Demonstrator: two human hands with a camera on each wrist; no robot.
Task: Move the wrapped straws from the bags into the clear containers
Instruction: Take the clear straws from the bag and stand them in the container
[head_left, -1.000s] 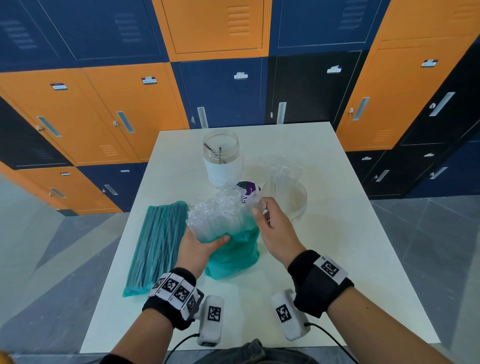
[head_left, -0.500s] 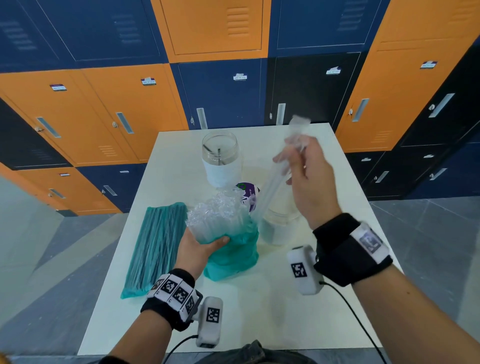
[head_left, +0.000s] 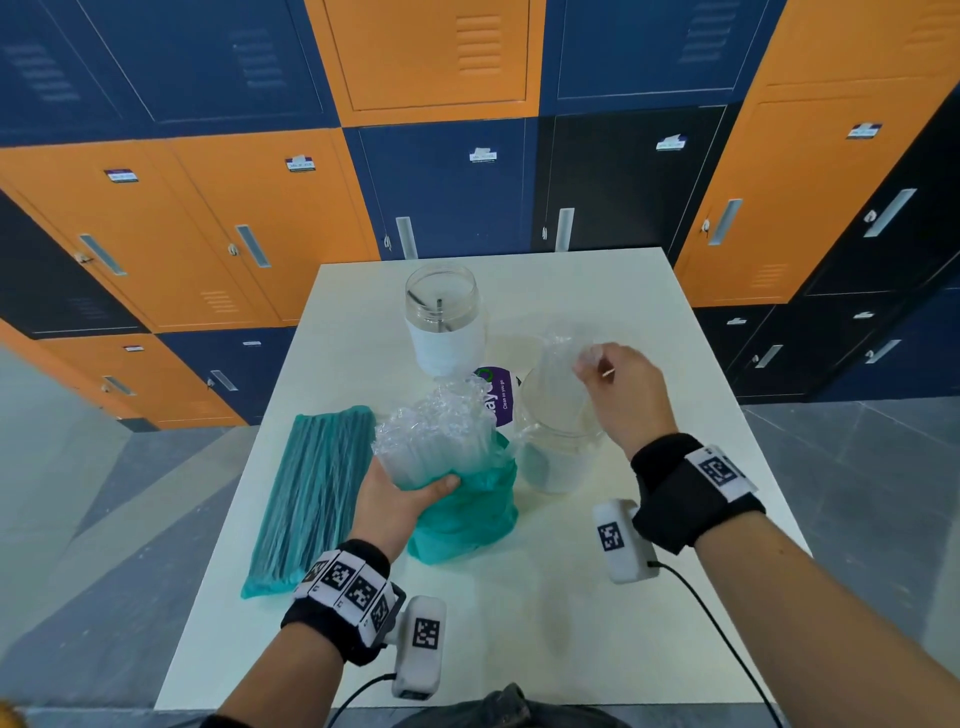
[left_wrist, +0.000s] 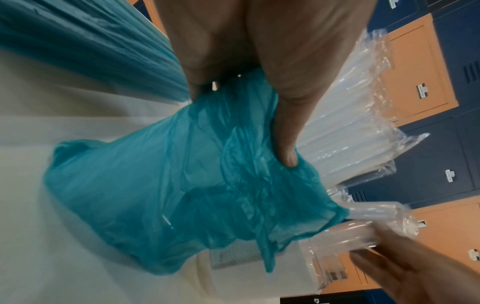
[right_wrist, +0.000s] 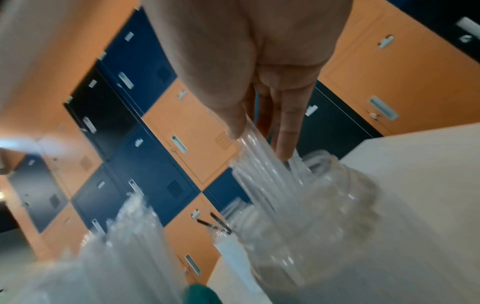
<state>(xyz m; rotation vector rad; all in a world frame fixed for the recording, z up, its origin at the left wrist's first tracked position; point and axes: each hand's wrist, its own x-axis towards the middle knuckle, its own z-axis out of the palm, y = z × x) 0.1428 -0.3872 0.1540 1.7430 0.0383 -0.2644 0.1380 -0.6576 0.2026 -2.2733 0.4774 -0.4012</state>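
My left hand grips an upright teal bag at its neck; a bundle of clear wrapped straws sticks out of its top. My right hand pinches the top of a few wrapped straws whose lower ends stand inside the near clear container, right of the bag. A second clear container with a white label stands behind, holding a couple of dark straws.
A flat teal bag of straws lies on the white table to the left. A purple-and-white pack sits between bag and containers. Orange and blue lockers stand beyond the table's far edge.
My right hand pulled a few wrapped straws out of the bag, lifted them high, then brought them down into the near container. The left hand stayed on the bag.
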